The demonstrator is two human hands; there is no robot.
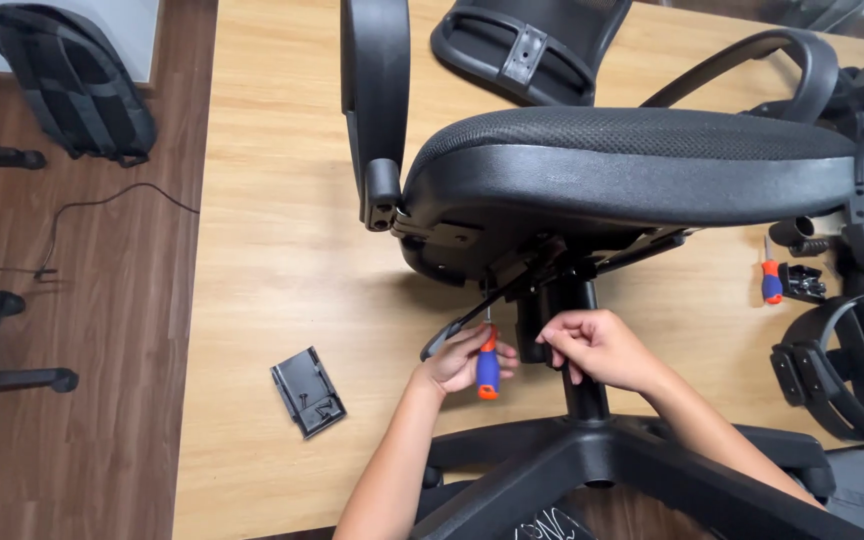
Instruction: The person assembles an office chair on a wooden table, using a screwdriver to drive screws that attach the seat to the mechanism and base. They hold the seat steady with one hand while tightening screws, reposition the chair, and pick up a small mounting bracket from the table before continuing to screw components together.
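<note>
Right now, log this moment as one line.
left hand: grips blue-orange screwdriver, tip up under chair seat | right hand: at seat column | grey plate: on table

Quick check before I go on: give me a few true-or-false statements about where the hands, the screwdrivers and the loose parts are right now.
1. The left hand grips a blue-and-orange screwdriver under the chair seat. True.
2. The right hand rests on the floor. False: it is up at the black column beneath the seat.
3. A small black plastic part lies on the table left of the hands. True.
4. A second screwdriver lies on the table to the right. True.
5. The chair base is off and across the room. False: the base is attached, nearest the camera.
6. A backpack sits on the table. False: the backpack is on the floor to the left.
</note>
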